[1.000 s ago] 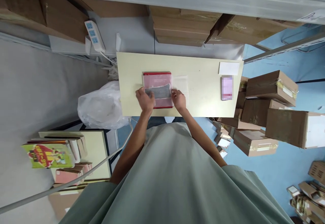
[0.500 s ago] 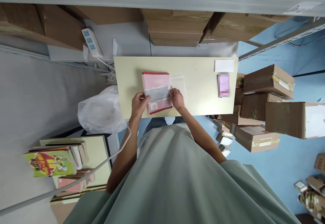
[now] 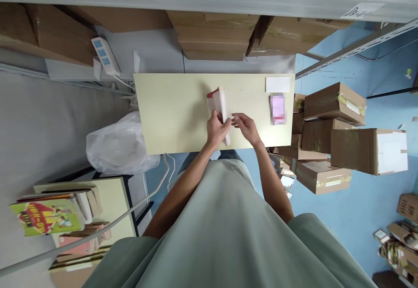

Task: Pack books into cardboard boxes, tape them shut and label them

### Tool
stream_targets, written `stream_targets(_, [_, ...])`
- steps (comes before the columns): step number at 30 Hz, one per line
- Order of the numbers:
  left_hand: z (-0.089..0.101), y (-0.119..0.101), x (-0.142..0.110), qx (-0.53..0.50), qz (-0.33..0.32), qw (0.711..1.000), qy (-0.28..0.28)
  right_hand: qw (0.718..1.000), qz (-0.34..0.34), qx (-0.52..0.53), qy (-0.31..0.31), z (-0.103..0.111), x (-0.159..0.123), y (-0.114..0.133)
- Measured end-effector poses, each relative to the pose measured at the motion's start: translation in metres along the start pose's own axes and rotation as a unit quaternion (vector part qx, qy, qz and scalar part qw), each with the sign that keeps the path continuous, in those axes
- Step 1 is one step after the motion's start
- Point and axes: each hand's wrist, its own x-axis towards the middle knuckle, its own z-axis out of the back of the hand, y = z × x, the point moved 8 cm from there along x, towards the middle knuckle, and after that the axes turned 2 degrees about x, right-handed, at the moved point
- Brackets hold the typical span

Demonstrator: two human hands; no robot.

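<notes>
A pink book with red edging (image 3: 214,99) is tilted up on its edge above the pale table (image 3: 170,113), its page edges facing right. My left hand (image 3: 218,130) is closed around its lower left part, thumb across toward the page side. Just right of the book is my right hand (image 3: 247,128), fingers stretched and slightly bent, holding nothing that I can see. Its fingertips come close to the left thumb; whether they touch the book is unclear. The book's front is mostly turned out of sight.
At the table's right end lie a white card (image 3: 277,84) and a blurred pink item (image 3: 278,109). A clear plastic bag (image 3: 114,142) hangs at the left, near a power strip (image 3: 106,57). Cardboard boxes (image 3: 354,150) are stacked at the right; books (image 3: 48,214) lie lower left.
The book has gone from lying flat to standing tilted on edge and has shifted right. My left hand moved right with it; my right hand has come off it. The view shifted slightly.
</notes>
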Motion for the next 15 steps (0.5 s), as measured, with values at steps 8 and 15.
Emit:
stream_targets(8, [-0.091,0.006,0.017,0.018,0.001,1.0,0.024,0.995,-0.039,-0.081,-0.034,0.034,-0.002,-0.042])
stream_targets(15, [-0.095,0.024,0.022,0.022,-0.021,0.998,0.051,0.992,-0.056,-0.09,-0.074,0.054,-0.007,-0.073])
